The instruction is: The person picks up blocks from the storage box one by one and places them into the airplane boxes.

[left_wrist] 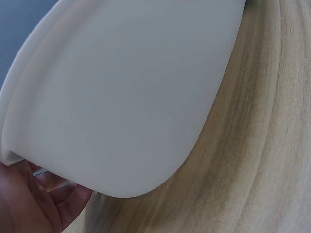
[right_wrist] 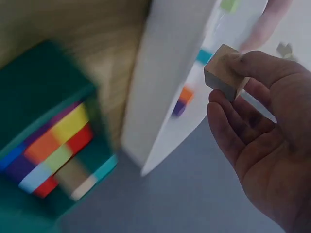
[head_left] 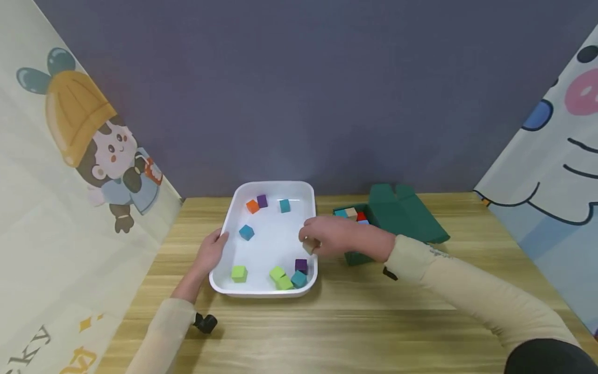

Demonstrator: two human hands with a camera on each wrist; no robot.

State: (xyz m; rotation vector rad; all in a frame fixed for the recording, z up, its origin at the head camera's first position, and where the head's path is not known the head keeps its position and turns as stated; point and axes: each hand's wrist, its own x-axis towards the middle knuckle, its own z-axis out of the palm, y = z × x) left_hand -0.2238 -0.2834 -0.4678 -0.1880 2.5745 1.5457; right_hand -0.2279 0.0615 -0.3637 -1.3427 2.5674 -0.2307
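Note:
My left hand [head_left: 212,253] grips the left rim of a white tray [head_left: 263,292]; in the left wrist view its fingers [left_wrist: 73,206] curl at the tray's outer wall [left_wrist: 121,111]. Above the tray's right edge, my right hand [head_left: 333,235] pinches a plain wooden cube [right_wrist: 224,72] between thumb and fingers. Inside the tray lie an orange cube [head_left: 253,206], purple cubes [head_left: 301,266], teal-blue cubes [head_left: 246,232] and lime green cubes [head_left: 239,274]. A green box [right_wrist: 43,92] with packed colored cubes sits right of the tray, partly hidden behind my right hand in the head view.
The box's green lid [head_left: 406,215] stands open, leaning toward the right. Tray and box rest on a wood-grain table [head_left: 327,332]. A dark grey-blue panel [head_left: 299,93] rises behind the table, with printed cloths [head_left: 56,234] at both sides.

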